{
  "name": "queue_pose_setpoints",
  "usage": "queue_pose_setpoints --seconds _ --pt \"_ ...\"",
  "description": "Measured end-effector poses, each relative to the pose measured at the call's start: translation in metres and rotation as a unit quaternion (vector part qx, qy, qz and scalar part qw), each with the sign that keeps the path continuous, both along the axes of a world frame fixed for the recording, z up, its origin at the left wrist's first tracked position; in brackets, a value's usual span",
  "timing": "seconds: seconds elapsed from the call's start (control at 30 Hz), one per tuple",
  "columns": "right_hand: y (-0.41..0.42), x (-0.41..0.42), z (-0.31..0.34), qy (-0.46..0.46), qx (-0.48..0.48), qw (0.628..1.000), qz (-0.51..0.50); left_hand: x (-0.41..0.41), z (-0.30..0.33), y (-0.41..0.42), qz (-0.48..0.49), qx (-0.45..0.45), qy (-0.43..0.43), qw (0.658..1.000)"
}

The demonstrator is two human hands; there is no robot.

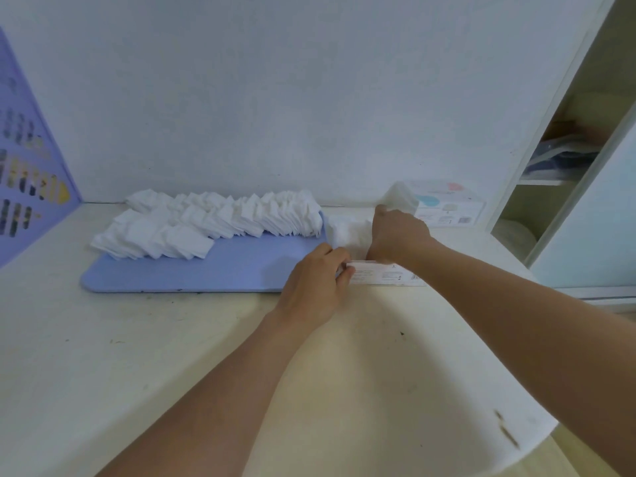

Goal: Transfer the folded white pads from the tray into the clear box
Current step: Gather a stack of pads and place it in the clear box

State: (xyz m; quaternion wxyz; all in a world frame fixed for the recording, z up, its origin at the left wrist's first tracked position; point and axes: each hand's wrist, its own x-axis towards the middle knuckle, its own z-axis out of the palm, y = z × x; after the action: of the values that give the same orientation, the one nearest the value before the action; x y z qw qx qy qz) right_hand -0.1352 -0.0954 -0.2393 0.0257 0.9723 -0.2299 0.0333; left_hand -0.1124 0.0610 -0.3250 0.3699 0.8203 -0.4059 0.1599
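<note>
Clearly the job is only begun. Nearest the camera lies the pale cream counter, smooth but scuffed with small dark specks, its front edge curving away at the right. On it, the left hand rests with fingers curled against the near left corner of the clear, thin-walled plastic box, apparently steadying it; a printed label strip shows along the box's front wall. Just beyond, the right hand reaches into the box from above with a small bunch of soft white folded pads pinched in its fingers, their loose upper edges sticking up past the knuckles. A short stack of pads already stands inside the box, pressed towards its left end, so I judge a modest share is packed. To the left, touching or just beside the box, sits the flat, rounded-corner, matt lavender-blue tray; its near half is bare, while its far half carries the bulk of the remaining pads, thin fibrous squares leaning on one another in overlapping rows, some spilling over the back edge. Most of the work, then, is left. Farther back against the white wall stands a pale printed carton, and at right an open cupboard.
</note>
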Motion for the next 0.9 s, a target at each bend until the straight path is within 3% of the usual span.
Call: queue_pose_setpoints --seconds 0.1,0.3,0.5,0.6,0.67,0.73,0.8,0.9 --pt "-0.009 0.003 -0.007 -0.02 -0.026 0.999 0.024 -0.001 0.001 0.001 0.002 0.004 -0.01 1.0" --pt "-0.031 0.007 -0.025 0.004 0.113 0.993 -0.03 -0.001 0.001 0.001 0.002 0.011 -0.016 1.0" --pt "-0.026 0.003 -0.019 -0.012 0.178 0.984 -0.019 -0.001 0.002 0.007 -0.035 0.035 0.029 0.998" --pt "-0.013 -0.003 -0.006 -0.141 0.231 0.963 0.013 0.009 0.012 0.024 -0.054 0.003 0.124 0.991" --pt "0.011 -0.007 0.001 -0.287 0.185 0.937 0.073 0.022 0.024 0.041 -0.02 -0.035 0.131 0.991" --pt "0.052 -0.006 0.003 -0.358 0.209 0.896 0.156 0.041 0.036 0.066 0.026 -0.036 0.113 0.993" --pt "0.096 0.006 -0.004 -0.304 0.276 0.885 0.219 0.062 0.042 0.102 0.086 -0.02 0.074 0.993" --pt "0.14 0.03 -0.026 -0.181 0.298 0.905 0.243 0.088 0.036 0.161 0.205 -0.043 0.01 0.978"
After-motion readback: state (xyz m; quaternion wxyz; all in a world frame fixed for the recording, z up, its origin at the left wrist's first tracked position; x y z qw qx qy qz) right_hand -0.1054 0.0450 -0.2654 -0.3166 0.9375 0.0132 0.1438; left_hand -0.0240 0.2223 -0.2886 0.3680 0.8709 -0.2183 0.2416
